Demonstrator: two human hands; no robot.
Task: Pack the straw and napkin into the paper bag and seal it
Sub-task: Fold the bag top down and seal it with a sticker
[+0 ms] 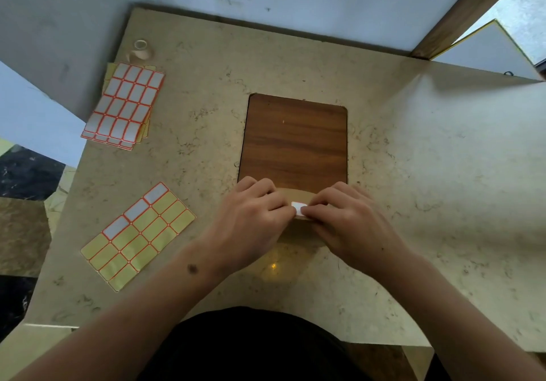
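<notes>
Both the left hand (251, 218) and right hand (351, 221) press curled fingertips on a sticker (299, 207) over the folded bag (298, 228), so sealing looks nearly done.

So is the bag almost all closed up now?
Nearly. The paper bag is folded shut, with no straw or napkin in sight, so they are probably inside. The left hand and right hand press a white sticker onto the flap. Only smoothing it remains.
</notes>
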